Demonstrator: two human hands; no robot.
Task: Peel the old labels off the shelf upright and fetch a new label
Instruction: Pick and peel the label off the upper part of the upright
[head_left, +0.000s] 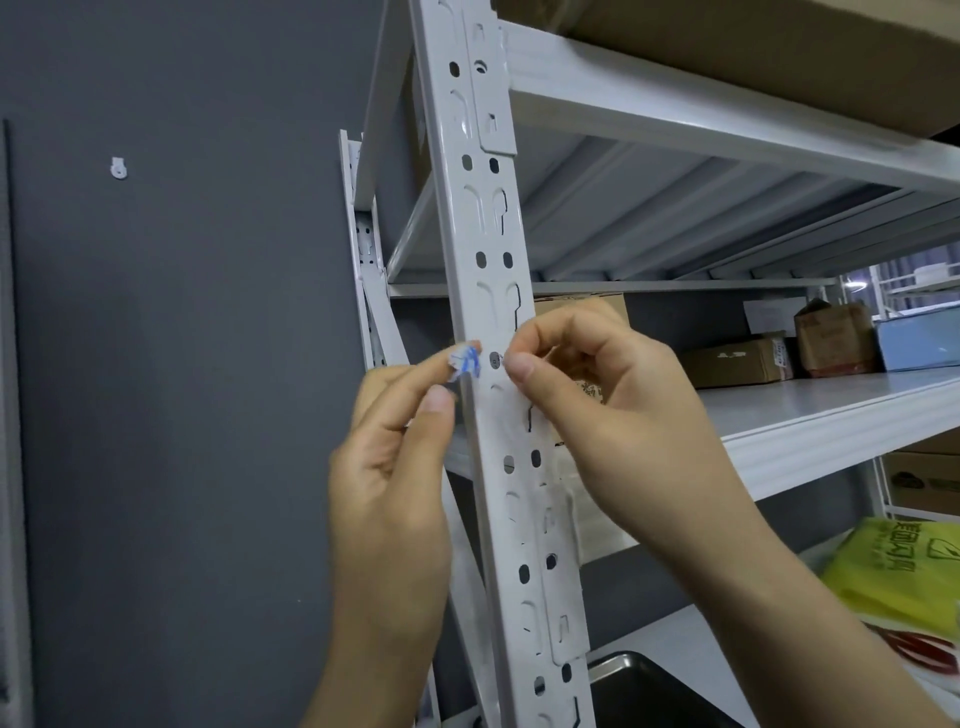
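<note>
Label scrap (464, 362), crumpled white paper with blue print, sits pinched in my left hand's (395, 467) fingertips at the left edge of the shelf upright (493, 218). The upright is smooth white-painted steel punched with round holes and keyhole slots. My right hand (613, 415) curls at its right edge, thumb tip beside a round hole; I cannot tell whether it grips anything. Brown cardboard boxes (737, 361) stand on the white shelf (831, 415) behind.

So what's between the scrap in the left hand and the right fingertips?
Only a strip of the shelf upright with one oval hole separates the label scrap from the fingertips of the right hand; the head view shows it.
</note>
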